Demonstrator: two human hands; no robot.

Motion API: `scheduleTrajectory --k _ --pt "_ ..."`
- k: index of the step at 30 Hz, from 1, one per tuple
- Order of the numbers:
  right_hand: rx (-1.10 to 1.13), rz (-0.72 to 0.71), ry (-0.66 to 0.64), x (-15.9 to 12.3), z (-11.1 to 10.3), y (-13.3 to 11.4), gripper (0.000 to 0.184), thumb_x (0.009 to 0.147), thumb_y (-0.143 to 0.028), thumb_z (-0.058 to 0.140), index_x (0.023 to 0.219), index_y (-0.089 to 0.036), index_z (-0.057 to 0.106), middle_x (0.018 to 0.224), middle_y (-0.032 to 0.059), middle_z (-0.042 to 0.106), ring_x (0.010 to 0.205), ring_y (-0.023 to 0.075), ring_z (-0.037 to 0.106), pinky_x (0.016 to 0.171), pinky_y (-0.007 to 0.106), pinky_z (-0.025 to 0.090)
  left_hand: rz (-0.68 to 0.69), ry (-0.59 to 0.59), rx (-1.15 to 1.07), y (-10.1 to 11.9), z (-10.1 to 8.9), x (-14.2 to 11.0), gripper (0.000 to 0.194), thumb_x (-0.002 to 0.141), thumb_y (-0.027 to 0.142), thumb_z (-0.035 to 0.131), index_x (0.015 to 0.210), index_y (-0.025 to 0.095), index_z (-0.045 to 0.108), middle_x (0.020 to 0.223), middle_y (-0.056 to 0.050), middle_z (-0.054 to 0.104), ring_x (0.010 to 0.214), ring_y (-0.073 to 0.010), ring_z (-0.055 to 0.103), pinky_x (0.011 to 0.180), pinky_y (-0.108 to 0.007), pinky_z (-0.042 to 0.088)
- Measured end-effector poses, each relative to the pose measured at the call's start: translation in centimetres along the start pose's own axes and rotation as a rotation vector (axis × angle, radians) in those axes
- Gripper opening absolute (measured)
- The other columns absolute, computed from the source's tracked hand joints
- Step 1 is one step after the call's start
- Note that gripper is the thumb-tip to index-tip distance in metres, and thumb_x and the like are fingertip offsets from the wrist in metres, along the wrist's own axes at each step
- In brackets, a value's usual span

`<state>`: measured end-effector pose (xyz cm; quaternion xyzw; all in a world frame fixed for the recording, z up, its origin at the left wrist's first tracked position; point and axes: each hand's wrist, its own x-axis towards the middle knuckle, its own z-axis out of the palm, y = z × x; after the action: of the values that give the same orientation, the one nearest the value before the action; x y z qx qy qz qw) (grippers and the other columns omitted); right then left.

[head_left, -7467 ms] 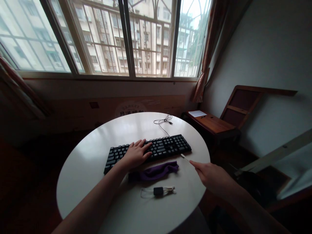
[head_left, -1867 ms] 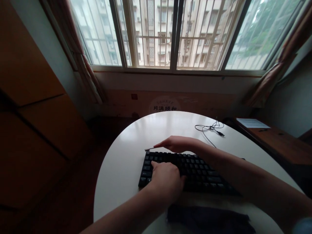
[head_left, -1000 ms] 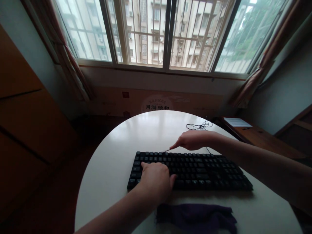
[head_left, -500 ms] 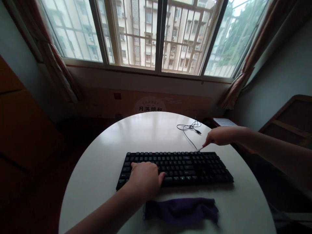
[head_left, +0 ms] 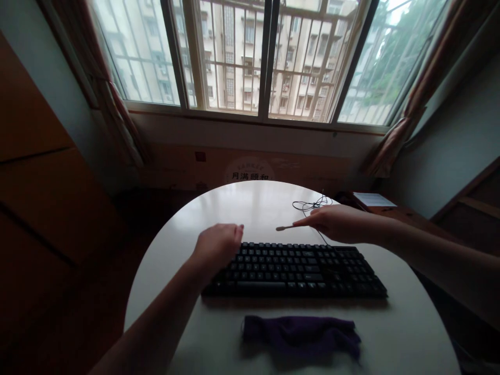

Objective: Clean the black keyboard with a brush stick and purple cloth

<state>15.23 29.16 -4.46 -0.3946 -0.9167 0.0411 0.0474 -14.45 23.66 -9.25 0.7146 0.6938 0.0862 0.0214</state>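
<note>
A black keyboard (head_left: pixel 300 268) lies across the round white table (head_left: pixel 250 208). My right hand (head_left: pixel 336 223) hovers above the keyboard's far edge, pinching a thin cotton swab (head_left: pixel 284 227) that points left. My left hand (head_left: pixel 216 246) is raised just over the keyboard's left end, fingers curled loosely, holding nothing that I can see. A purple cloth (head_left: pixel 300 336) lies on the table in front of the keyboard.
The keyboard's cable (head_left: pixel 314 204) is coiled at the table's far right. A low wooden side table with a sheet of paper (head_left: pixel 374 200) stands to the right. A barred window (head_left: pixel 265 57) and curtains fill the wall ahead; wooden furniture stands at left.
My left hand has lifted off the keys and moved to the keyboard's far left corner. My right hand has swung the swab back leftward from the keyboard's right end.
</note>
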Motion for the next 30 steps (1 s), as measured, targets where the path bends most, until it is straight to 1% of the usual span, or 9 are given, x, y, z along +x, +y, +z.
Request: scheduleTrajectory --k 3,5,7,10,12,14,18,23,30 --pt "-0.031 -0.114 -0.080 2.5 1.5 -4.1 0.046 0.094 -0.017 0.043 0.132 -0.039 0.059 0.097 0.0032 0.067 0.076 0.0112 0.059 0.070 0.019 0.039 -0.208 0.203 -0.177 -4.4 0.0 2.9 0.053 0.095 0.045 0.022 0.087 0.019 0.067 0.092 -0.010 0.070 0.087 -0.0264 0.063 0.072 -0.033 0.044" --pt "-0.009 -0.154 -0.108 4.5 2.6 -6.2 0.048 0.094 -0.018 0.043 0.134 -0.041 0.056 0.099 0.0028 0.067 0.078 0.0111 0.059 0.070 0.019 0.039 -0.256 0.168 -0.329 -6.8 0.7 4.2 0.051 0.094 0.046 0.023 0.081 0.018 0.064 0.082 -0.009 0.067 0.082 -0.0242 0.062 0.068 -0.031 0.044" --pt "0.025 -0.186 -0.138 6.5 3.7 -7.7 0.049 0.094 -0.019 0.043 0.135 -0.044 0.054 0.105 0.0011 0.067 0.081 0.0114 0.060 0.071 0.019 0.039 -0.231 0.069 -0.395 -8.6 1.2 4.7 0.047 0.091 0.045 0.027 0.082 0.016 0.062 0.080 -0.008 0.065 0.078 -0.0224 0.060 0.064 -0.029 0.043" --pt "0.068 -0.219 -0.175 9.1 5.1 -9.2 0.052 0.093 -0.018 0.043 0.136 -0.045 0.052 0.110 -0.0006 0.066 0.083 0.0112 0.060 0.073 0.019 0.039 -0.136 -0.300 -0.446 -10.1 1.1 4.0 0.043 0.088 0.049 0.034 0.092 0.016 0.062 0.085 -0.008 0.063 0.070 -0.0197 0.058 0.056 -0.027 0.043" --pt "0.067 -0.231 -0.193 10.3 5.7 -9.8 0.054 0.091 -0.018 0.043 0.138 -0.043 0.051 0.109 0.0004 0.067 0.082 0.0111 0.059 0.073 0.019 0.039 -0.090 -0.530 -0.463 -10.6 0.4 3.0 0.046 0.085 0.055 0.039 0.101 0.018 0.061 0.089 -0.008 0.063 0.069 -0.0195 0.059 0.051 -0.025 0.042" --pt "0.044 -0.237 -0.203 11.0 6.3 -10.2 0.054 0.091 -0.019 0.043 0.140 -0.040 0.050 0.108 0.0018 0.067 0.081 0.0115 0.059 0.073 0.019 0.040 -0.040 -0.632 -0.473 -10.9 -0.4 2.2 0.054 0.080 0.061 0.049 0.115 0.020 0.057 0.092 -0.008 0.063 0.072 -0.0205 0.060 0.049 -0.023 0.042" --pt "0.006 -0.234 -0.217 11.3 7.0 -10.8 0.053 0.089 -0.022 0.044 0.140 -0.039 0.051 0.109 0.0029 0.067 0.082 0.0133 0.060 0.070 0.020 0.039 0.008 -0.695 -0.480 -10.9 -0.6 1.9 0.077 0.072 0.063 0.059 0.135 0.022 0.042 0.107 -0.011 0.061 0.081 -0.0229 0.063 0.048 -0.021 0.044" --pt "-0.014 -0.162 -0.267 10.8 6.7 -10.4 0.055 0.086 -0.022 0.046 0.140 -0.035 0.052 0.108 0.0047 0.067 0.082 0.0144 0.061 0.068 0.020 0.038 -0.009 -0.765 -0.407 -10.0 0.6 2.8 0.082 0.065 0.055 0.067 0.134 0.021 0.040 0.102 -0.010 0.061 0.077 -0.0234 0.063 0.049 -0.024 0.047" --pt "-0.045 -0.117 -0.356 9.0 4.7 -8.4 0.061 0.081 -0.017 0.047 0.138 -0.039 0.053 0.108 0.0033 0.067 0.082 0.0137 0.061 0.070 0.021 0.039 -0.036 -0.748 -0.391 -9.9 0.9 3.1 0.082 0.060 0.053 0.070 0.131 0.024 0.042 0.100 -0.007 0.061 0.071 -0.0209 0.062 0.050 -0.025 0.047"
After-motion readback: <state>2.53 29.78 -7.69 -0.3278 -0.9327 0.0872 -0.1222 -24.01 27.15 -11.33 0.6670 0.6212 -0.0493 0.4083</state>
